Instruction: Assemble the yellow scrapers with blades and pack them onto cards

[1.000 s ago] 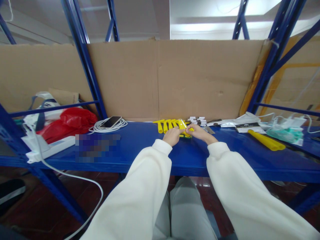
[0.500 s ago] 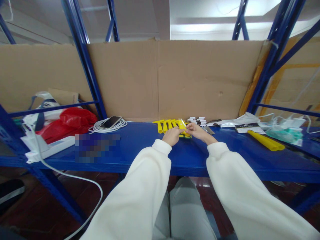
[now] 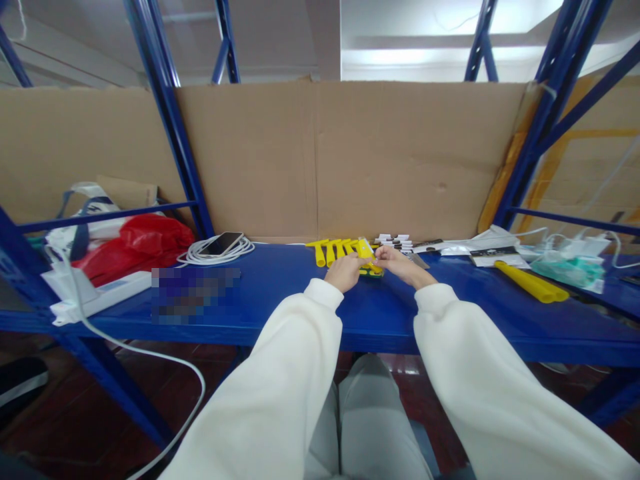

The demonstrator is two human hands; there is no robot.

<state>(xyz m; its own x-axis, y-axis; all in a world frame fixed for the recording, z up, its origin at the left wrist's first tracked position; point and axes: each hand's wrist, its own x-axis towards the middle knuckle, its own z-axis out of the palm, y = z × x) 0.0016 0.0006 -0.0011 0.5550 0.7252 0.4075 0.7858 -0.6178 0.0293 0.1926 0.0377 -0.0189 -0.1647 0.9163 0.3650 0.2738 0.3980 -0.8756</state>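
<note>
My left hand [image 3: 344, 272] is closed on a yellow scraper-like tool [image 3: 365, 249] with a broad, pale, shiny head. The tool tilts up from the fingers, and part of it is covered by them. Close to its right side, my right hand [image 3: 397, 262] has thumb and fingertips pinched together; whatever is between them is too small to make out. Just under the hands lies a green and yellow item [image 3: 373, 272], partly hidden. Left of the held tool, several similar yellow tools [image 3: 331, 252] lie in a row, handles pointing toward me.
Small black-and-white packets [image 3: 393, 240] lie behind my right hand. Two yellow tubes [image 3: 533, 283] and a green plastic bag [image 3: 570, 267] are on the right. A phone [image 3: 225, 244] rests on a coiled white cable [image 3: 245, 249] at left. Cardboard [image 3: 410, 160] closes the blue shelf's [image 3: 280, 293] back.
My right fingertips have shifted very slightly at the tool's right side. The left hand keeps its hold in the same place; other things stay as they were.
</note>
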